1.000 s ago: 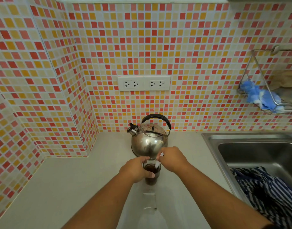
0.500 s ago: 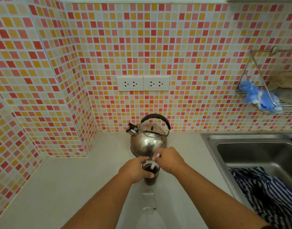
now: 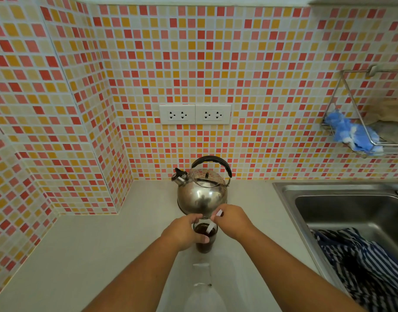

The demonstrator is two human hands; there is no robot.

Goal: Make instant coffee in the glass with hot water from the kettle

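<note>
A small glass (image 3: 204, 242) of dark brown coffee stands on the pale counter (image 3: 85, 255), just in front of the steel kettle (image 3: 202, 192) with its black handle. My left hand (image 3: 184, 230) wraps the glass from the left side. My right hand (image 3: 233, 220) pinches a thin white stirrer (image 3: 211, 226) whose lower end dips into the coffee. The kettle stands upright against the tiled wall, its spout turned left.
A steel sink (image 3: 342, 210) lies to the right with a striped cloth (image 3: 360, 266) in it. A wire rack (image 3: 362, 122) with a blue item hangs on the right wall. Two sockets (image 3: 194, 114) sit above the kettle. A clear bottle top (image 3: 202, 287) is near me.
The white stirrer has shifted inside the glass as my right hand moved slightly back and up. My left hand has kept its grip on the glass.
</note>
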